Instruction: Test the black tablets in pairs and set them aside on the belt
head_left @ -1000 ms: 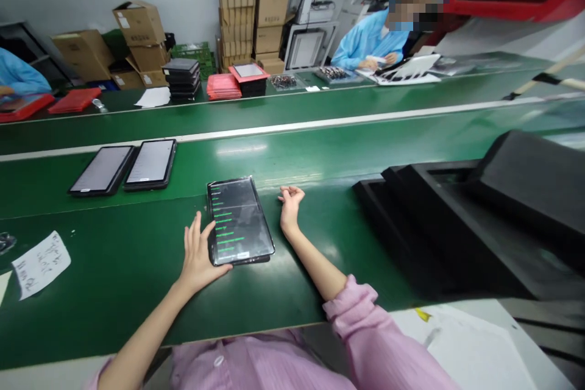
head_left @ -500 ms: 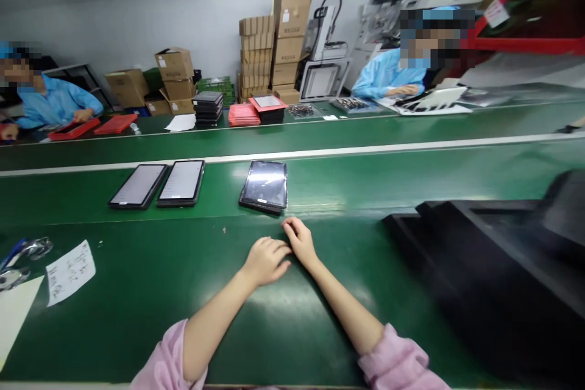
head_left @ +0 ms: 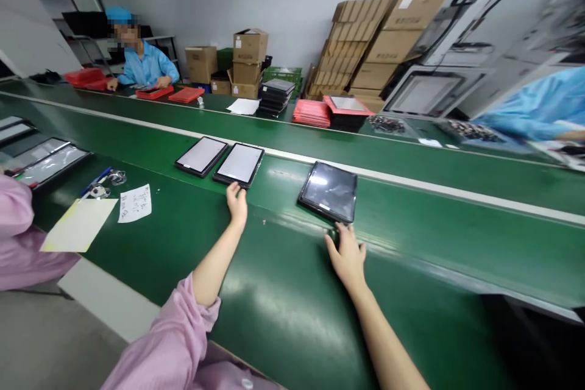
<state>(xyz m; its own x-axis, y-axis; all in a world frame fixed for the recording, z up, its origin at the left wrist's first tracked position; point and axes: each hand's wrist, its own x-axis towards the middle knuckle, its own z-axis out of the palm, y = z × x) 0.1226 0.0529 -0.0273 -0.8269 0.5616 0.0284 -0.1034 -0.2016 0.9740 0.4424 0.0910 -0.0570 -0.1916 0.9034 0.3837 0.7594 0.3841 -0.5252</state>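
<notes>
The person's left hand (head_left: 236, 206) lies on the green desk (head_left: 283, 311), its grip open, with the fingertips at or just touching the lower edge of a lit tablet (head_left: 240, 164). A second lit tablet (head_left: 202, 156) lies just beside that one, both with pale screens. The right hand (head_left: 347, 259) is also open, not closed around anything, its fingers reaching the near edge of a dark-screened tablet (head_left: 328, 191) that lies flat on the desk, further along from the lit pair. To the left of the left hand are a handwritten paper note (head_left: 134, 203), a pale sheet (head_left: 78, 225) and a blue pen (head_left: 95, 181). A pink sleeve (head_left: 16, 231) at the left edge belongs to someone nearby. Across the far desk, a co-worker in a blue smock (head_left: 144, 66) sits by red trays (head_left: 154, 92).
</notes>
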